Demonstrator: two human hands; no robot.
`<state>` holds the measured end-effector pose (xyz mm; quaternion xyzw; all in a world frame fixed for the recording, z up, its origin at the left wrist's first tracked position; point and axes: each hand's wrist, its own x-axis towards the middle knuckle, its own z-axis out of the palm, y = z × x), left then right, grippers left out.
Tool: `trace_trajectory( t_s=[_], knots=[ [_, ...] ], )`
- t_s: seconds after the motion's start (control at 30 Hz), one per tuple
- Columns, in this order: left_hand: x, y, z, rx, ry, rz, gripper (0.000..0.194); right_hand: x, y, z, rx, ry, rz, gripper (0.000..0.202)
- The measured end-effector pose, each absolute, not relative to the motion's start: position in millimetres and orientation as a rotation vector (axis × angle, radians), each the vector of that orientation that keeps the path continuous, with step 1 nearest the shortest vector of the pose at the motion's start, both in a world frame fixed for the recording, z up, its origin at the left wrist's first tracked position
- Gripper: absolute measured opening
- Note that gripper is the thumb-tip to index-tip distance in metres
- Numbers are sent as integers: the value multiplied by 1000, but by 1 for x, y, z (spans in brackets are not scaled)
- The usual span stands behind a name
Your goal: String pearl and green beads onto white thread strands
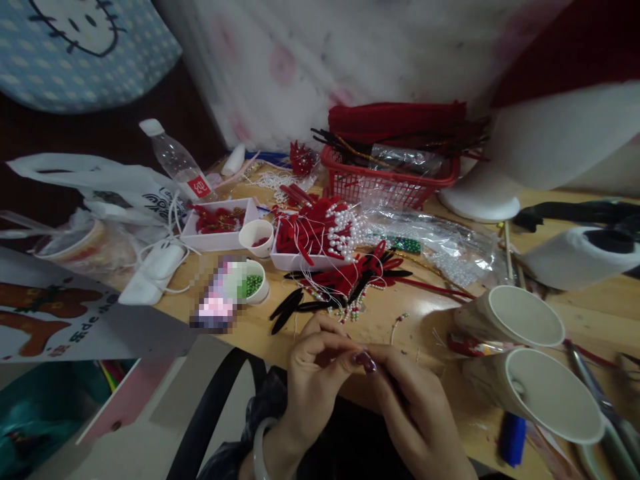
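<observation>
Over the table's front edge, my left hand (317, 373) and my right hand (413, 393) meet fingertip to fingertip. Both are closed in a pinch; whatever lies between the fingers is too small or hidden to make out. Just beyond them sits a short beaded strand (399, 324) with green, red and white beads. Red and black fuzzy pieces (363, 277) with white threads and bead strings lie farther back. A pale box (313, 261) behind holds red fuzzy pieces tipped with white pearl beads. Black leaf-shaped pieces (287, 311) rest left of that pile.
Two paper cups (525, 317) (553, 397) stand at right, a small cup of green beads (256, 283) at left beside a blurred-out phone (217, 303). Behind are a red basket (390, 183), a plastic bottle (175, 157) and a white power strip (153, 273). A thread cone (575, 260) lies right.
</observation>
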<state>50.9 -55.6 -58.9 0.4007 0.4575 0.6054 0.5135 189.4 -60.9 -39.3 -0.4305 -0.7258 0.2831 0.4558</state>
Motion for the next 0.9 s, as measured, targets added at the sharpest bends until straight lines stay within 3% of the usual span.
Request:
trace_trajectory(
  t_s=[0.33, 0.53, 0.9],
  knots=[
    [50, -54, -58, 930, 1030, 1451, 23, 194, -64, -39, -1024, -1943, 573, 25],
    [47, -55, -54, 1037, 1063, 1431, 34, 195, -65, -43, -1053, -2021, 486, 17],
    [37, -54, -52, 1101, 1125, 1431, 28, 195, -60, -51, -1099, -2005, 274, 15]
  ],
)
